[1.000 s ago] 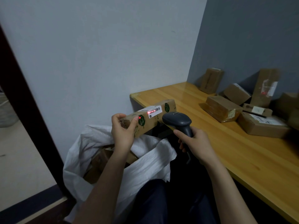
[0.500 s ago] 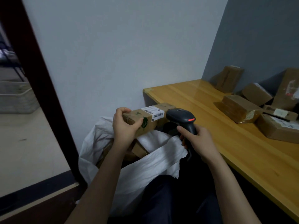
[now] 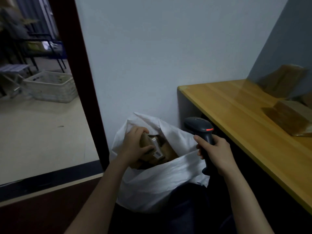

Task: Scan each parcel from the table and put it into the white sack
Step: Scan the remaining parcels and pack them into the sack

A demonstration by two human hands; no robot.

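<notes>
My left hand (image 3: pixel 133 146) grips a brown cardboard parcel (image 3: pixel 150 147) with a white barcode label, holding it inside the open mouth of the white sack (image 3: pixel 158 179) on the floor. Other brown parcels lie in the sack beneath it. My right hand (image 3: pixel 216 152) holds a dark barcode scanner (image 3: pixel 200 127) by its handle, to the right of the sack; a red light glows on its head. Two more parcels (image 3: pixel 290 119) show on the wooden table (image 3: pixel 236 119) at the right edge of the view.
A pale wall stands behind the sack. A dark door frame (image 3: pixel 81 81) rises to the left, with a white basket (image 3: pixel 50 86) and chair legs on the floor beyond it. The table's front edge runs diagonally at right.
My left hand has carried the parcel down from in front of the scanner into the sack's mouth. The view has swung left and down, and the scanner's beam is off the label.
</notes>
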